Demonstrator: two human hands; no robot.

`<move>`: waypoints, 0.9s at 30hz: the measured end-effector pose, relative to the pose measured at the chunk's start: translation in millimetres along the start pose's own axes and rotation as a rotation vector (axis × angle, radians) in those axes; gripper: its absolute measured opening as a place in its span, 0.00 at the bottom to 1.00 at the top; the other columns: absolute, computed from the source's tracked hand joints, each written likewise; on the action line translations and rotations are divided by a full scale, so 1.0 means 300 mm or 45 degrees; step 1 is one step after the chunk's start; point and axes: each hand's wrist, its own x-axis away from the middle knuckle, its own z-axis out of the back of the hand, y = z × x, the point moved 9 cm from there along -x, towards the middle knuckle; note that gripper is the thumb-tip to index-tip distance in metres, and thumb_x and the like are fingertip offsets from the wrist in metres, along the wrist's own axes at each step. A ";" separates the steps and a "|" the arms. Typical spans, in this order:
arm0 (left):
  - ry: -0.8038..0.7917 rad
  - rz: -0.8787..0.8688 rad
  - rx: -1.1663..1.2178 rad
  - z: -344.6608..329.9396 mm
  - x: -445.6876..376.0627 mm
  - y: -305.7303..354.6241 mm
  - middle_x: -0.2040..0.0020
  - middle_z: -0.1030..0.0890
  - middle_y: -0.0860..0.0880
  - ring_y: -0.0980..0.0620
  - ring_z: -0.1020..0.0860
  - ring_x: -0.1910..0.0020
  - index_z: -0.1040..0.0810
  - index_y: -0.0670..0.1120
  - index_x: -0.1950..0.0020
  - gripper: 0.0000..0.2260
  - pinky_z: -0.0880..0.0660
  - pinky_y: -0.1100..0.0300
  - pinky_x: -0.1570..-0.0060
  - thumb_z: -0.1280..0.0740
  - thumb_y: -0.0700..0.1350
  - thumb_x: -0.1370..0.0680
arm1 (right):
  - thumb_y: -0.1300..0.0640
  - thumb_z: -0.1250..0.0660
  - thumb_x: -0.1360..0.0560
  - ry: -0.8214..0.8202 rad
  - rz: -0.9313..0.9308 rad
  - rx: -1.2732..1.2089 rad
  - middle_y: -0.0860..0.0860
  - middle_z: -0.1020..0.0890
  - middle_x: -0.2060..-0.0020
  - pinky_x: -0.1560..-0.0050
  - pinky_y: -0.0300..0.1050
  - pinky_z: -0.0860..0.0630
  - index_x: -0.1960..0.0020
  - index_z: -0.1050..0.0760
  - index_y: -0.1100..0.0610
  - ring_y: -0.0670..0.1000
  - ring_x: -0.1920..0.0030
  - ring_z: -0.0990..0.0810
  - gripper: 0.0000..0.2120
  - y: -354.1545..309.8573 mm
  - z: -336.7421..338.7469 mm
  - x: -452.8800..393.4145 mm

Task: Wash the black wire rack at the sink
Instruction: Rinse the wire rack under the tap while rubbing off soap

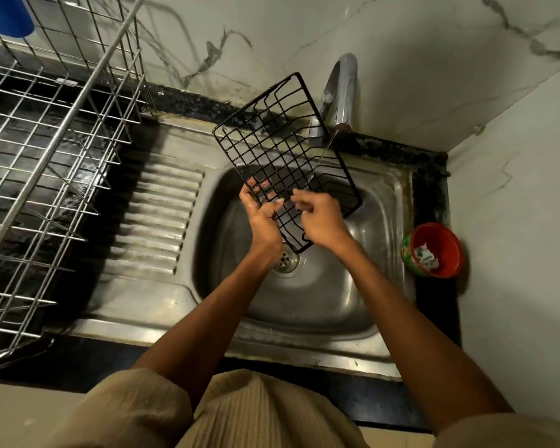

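The left hand (262, 218) grips the near edge of the black rectangular wire rack (285, 156), tilted above the steel sink basin (307, 295) under the chrome tap's (340, 92) thin stream, while the right hand (320, 221), fingers loosely curled, rubs its wires; rinsing seems underway, and turning the rack likely comes next.

The sink basin (320, 295) is left open near the drain (286, 260), below the tilted black wire rack (282, 156), which is held over the far half. The far right is blocked by the faucet (341, 92) and the marble wall. The left is crowded by a steel dish rack (46, 176); the ribbed drainboard (156, 221) between is passable. A red bowl (434, 250) is set on the right ledge.
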 end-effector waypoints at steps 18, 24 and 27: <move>0.084 0.136 -0.235 0.047 0.046 0.030 0.40 0.28 0.46 0.45 0.28 0.42 0.35 0.46 0.30 0.32 0.29 0.49 0.40 0.36 0.40 0.34 | 0.67 0.34 0.23 0.433 0.114 -0.030 0.47 0.15 0.48 0.48 0.47 0.17 0.43 0.18 0.51 0.45 0.50 0.17 0.14 -0.030 0.197 0.034; 0.081 0.237 -0.453 0.095 0.159 0.034 0.42 0.25 0.48 0.47 0.26 0.45 0.33 0.45 0.30 0.32 0.28 0.52 0.47 0.34 0.42 0.35 | 0.54 0.32 0.21 0.402 0.046 0.192 0.53 0.28 0.31 0.33 0.49 0.28 0.25 0.36 0.53 0.54 0.31 0.30 0.27 -0.069 0.258 -0.031; 0.000 0.324 -0.528 0.076 0.236 0.033 0.43 0.25 0.50 0.48 0.23 0.47 0.34 0.48 0.33 0.26 0.25 0.57 0.56 0.32 0.37 0.29 | 0.56 0.37 0.18 0.278 -0.067 -0.125 0.51 0.20 0.47 0.53 0.45 0.21 0.43 0.26 0.51 0.53 0.46 0.19 0.05 -0.036 0.206 -0.097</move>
